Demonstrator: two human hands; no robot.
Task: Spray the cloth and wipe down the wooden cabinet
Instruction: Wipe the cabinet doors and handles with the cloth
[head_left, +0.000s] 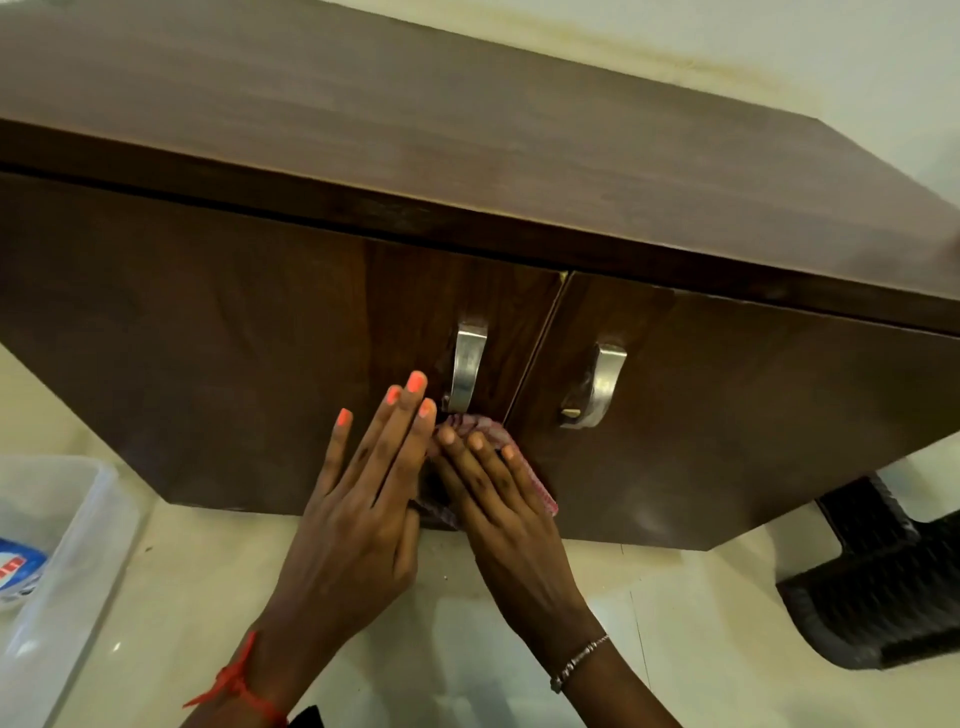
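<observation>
Cloth (496, 434): pinkish, patterned, bunched. Lies against the front of the cabinet's left door, low down, just below that door's handle and beside the seam between the two doors. Mostly covered by the right hand; only its top edge and right edge show.

Right hand (501, 512): palm flat on the cloth, fingers straight and close together, pressing it to the door. Beaded bracelet (577, 662) on the wrist.

Left hand (363, 514): laid flat on the left door just beside the right hand, fingers extended and slightly fanned, orange-painted nails, holding nothing. Its index side touches or overlaps the cloth's left edge; exact contact cannot be told. Red thread (236, 686) tied at the wrist.

Cabinet (208, 364): dark brown wood, low, seen from above. Broad flat top, two front doors closed.

Left handle (466, 366): curved silver metal, on the left door, directly above the cloth.

Right handle (597, 384): matching silver metal, on the right door, near the seam.

Floor (467, 649): pale, glossy tile.

Bin (57, 545): translucent plastic, left of the cabinet, holding a blue-and-white packet (18, 569).

Dark ribbed object (883, 587): on the floor at right, partly under the cabinet corner; kind unclear.
</observation>
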